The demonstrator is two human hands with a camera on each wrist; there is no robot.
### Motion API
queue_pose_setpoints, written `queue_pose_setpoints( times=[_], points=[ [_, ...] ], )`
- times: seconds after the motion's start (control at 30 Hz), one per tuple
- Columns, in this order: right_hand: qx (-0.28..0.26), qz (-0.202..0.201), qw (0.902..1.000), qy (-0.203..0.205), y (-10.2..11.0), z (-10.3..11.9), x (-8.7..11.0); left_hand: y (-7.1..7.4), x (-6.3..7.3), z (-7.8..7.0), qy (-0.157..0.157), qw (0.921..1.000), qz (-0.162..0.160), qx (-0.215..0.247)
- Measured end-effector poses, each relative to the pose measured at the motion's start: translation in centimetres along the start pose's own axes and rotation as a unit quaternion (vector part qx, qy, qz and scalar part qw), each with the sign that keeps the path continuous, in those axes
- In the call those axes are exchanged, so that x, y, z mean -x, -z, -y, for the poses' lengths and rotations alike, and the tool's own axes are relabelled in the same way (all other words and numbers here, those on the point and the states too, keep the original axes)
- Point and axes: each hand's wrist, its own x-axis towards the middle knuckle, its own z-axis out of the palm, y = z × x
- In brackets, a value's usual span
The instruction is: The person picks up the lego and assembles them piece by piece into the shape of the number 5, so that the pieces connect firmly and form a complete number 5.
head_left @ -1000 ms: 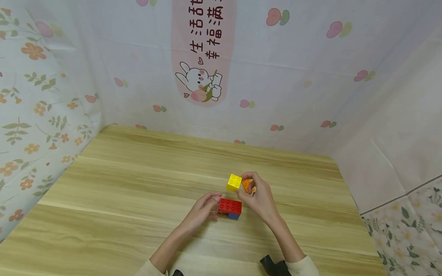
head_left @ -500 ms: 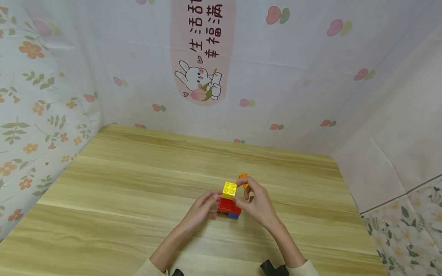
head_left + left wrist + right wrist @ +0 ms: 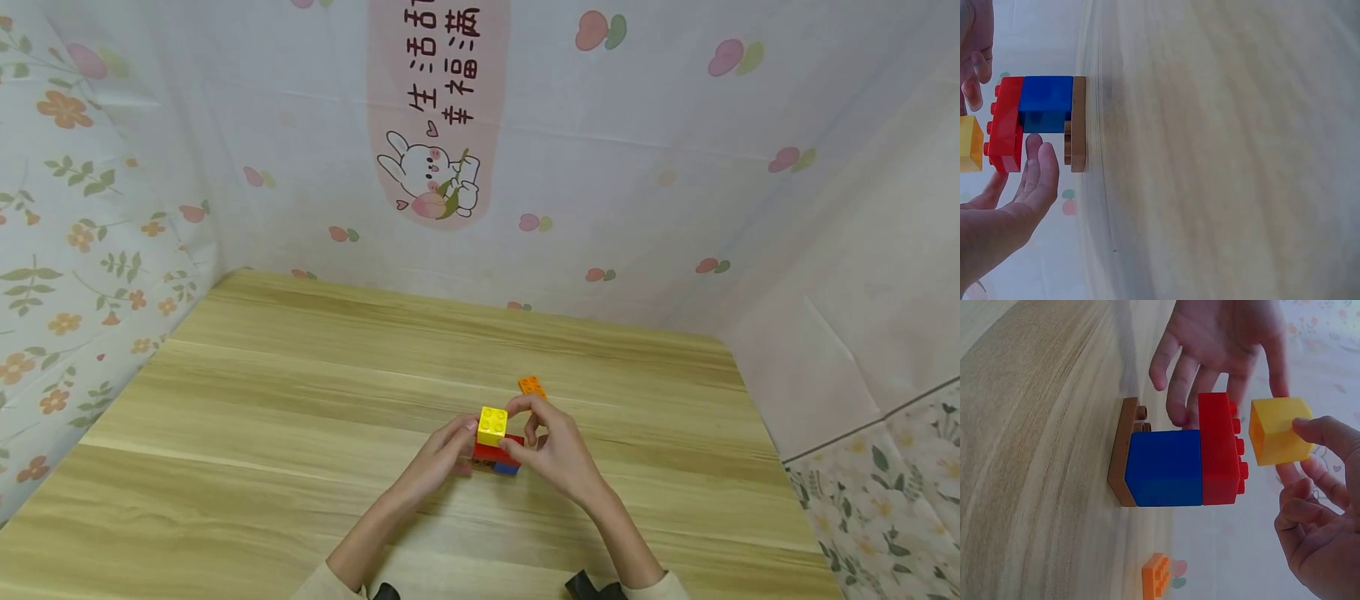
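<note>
My right hand (image 3: pixel 557 450) pinches a yellow toy brick (image 3: pixel 492 426) between thumb and fingers. In the right wrist view, the brick's hollow underside faces the studs of a red brick (image 3: pixel 1219 450), with a small gap between them. The red brick lies across the top of a blue brick (image 3: pixel 1165 469), which stands on one end of a thin brown studded plate (image 3: pixel 1123 450) on the table. The plate's other end has bare studs under the red overhang. My left hand (image 3: pixel 437 457) sits at the left end of this stack, fingers extended and only loosely bent beside it.
An orange studded plate (image 3: pixel 532 386) lies on the wooden table (image 3: pixel 315 392) behind my right hand, partly covered by it. A patterned cloth (image 3: pixel 600 167) hangs behind the table, with more cloth along both sides.
My right hand has brought the yellow brick left and toward me, from beyond the stack to over the red brick's left part. More of the orange plate shows. My left hand has barely moved.
</note>
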Motion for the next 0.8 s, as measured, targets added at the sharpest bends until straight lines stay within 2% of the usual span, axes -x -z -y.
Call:
queue_pose_setpoints(
  times=[0.2,0.4,0.5,0.63,0.8],
  points=[
    [-0.007,0.008,0.9999,-0.007,-0.3,-0.4,0.0,0.0,0.0,0.1,0.002,1.0,-0.005,0.0],
    [-0.005,0.01,0.9999,0.006,-1.1,-3.2,0.0,0.3,-0.1,0.0,-0.008,0.9998,0.001,-0.017],
    [-0.007,0.013,0.9999,0.008,-1.4,-4.1,0.1,0.3,0.0,-0.1,-0.013,0.9996,-0.008,-0.025],
    [0.004,0.015,0.9996,0.021,-1.4,-4.6,0.2,0.3,0.1,-0.2,-0.021,0.9995,-0.013,-0.018],
    [0.028,0.011,0.9987,0.041,-1.4,-4.7,0.2,0.3,0.2,-0.3,-0.029,0.9996,-0.005,-0.004]
  ],
)
